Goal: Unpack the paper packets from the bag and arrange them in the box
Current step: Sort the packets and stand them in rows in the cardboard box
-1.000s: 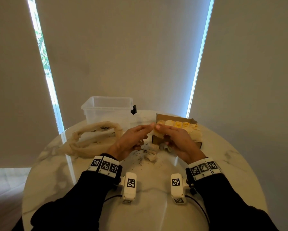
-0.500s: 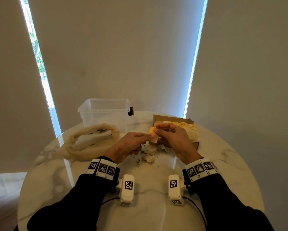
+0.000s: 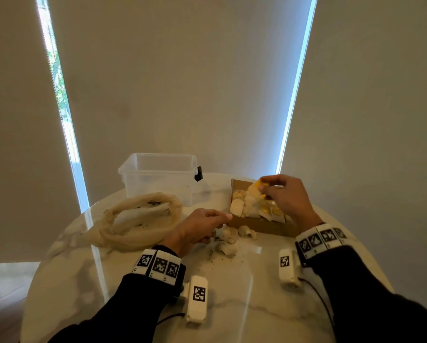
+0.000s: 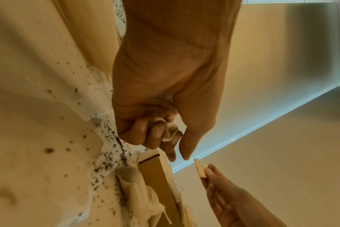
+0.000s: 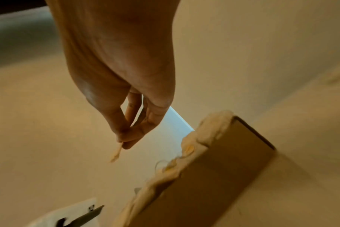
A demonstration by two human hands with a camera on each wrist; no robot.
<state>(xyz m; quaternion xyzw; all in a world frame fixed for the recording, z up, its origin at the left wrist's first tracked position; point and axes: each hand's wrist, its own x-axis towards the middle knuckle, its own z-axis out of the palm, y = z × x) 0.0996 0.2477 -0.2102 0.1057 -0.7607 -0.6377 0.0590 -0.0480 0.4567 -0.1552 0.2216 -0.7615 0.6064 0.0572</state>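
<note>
Two hands [image 3: 287, 194], crumpled paper pkts [image 3: 253, 201]

The head view looks down and forward over the surface [image 3: 133, 293]. Both wrist views sit close, sharing the cardboard box [image 4: 157, 181].

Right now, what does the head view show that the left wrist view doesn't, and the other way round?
Only the head view shows the clear plastic tub, the crumpled beige mesh bag and the yellow-tagged packets standing in the box. Only the left wrist view shows the crumpled white paper scrap curled inside the left hand. Both show the brown cardboard box, the loose packets on the white marble table, dark specks, and the right hand pinching a packet.
</note>
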